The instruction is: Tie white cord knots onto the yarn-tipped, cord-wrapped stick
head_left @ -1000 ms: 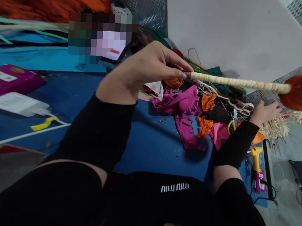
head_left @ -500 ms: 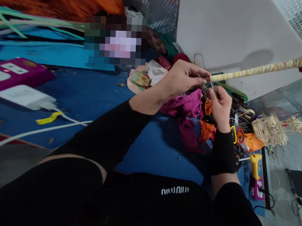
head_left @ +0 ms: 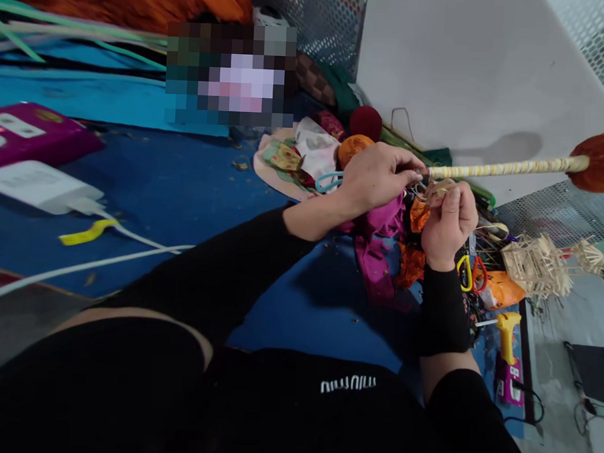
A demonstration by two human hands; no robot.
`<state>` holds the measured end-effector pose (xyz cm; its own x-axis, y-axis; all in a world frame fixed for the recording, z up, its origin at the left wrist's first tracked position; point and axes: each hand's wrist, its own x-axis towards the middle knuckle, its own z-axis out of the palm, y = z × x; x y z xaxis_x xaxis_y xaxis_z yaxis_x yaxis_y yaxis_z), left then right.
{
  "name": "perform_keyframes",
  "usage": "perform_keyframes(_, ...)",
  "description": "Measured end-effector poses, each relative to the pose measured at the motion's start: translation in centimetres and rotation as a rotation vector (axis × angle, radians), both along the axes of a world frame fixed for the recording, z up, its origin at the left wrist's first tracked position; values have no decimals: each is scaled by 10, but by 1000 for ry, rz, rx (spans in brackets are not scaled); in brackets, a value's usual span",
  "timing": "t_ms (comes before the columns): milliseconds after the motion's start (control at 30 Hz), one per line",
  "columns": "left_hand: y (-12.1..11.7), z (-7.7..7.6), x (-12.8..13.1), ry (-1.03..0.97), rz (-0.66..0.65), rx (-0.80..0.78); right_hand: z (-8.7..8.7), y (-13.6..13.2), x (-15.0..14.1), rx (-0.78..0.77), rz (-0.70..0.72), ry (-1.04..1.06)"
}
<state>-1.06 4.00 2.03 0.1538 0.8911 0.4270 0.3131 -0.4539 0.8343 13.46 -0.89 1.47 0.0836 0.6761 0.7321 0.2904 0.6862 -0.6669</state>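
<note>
My left hand (head_left: 379,176) is closed, with thumb and fingers pinching the brown near end of a stick (head_left: 505,168). Yellow-and-white wrapping winds along the stick, and a fluffy orange-brown head (head_left: 600,161) sits at its far end. Just below the pinched end, my right hand (head_left: 451,223) is closed on a thin pale strip (head_left: 440,190). Whether that strip joins the stick is hard to make out. A light blue loop (head_left: 328,181) shows beside my left wrist. Magenta cloth (head_left: 380,260) and crumpled orange material (head_left: 411,263) lie beneath my hands.
On the blue table stand a purple power strip (head_left: 33,134) and a white adapter (head_left: 38,187) with its cable. To the right lie scissors (head_left: 465,274), a yellow glue gun (head_left: 508,334) and a bundle of pale sticks (head_left: 540,263). A white panel (head_left: 464,66) rises behind.
The wrapped stick has swung, so its orange-brown head now shows fully. My right hand has turned and shifted slightly right. My left hand has moved slightly right and down, still pinching the end.
</note>
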Motion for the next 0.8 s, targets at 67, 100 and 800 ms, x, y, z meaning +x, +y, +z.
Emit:
perform_keyframes(67,-3,0,1,33,23,3,4,-8,-1,-21,-4,-6)
perform_keyframes(100,-4,0,2,43,22,5,6,-12,-1,-31,3,-10)
perform_keyframes(800,-12,4,1,275,86,86,9,11,32,-106,-12,39)
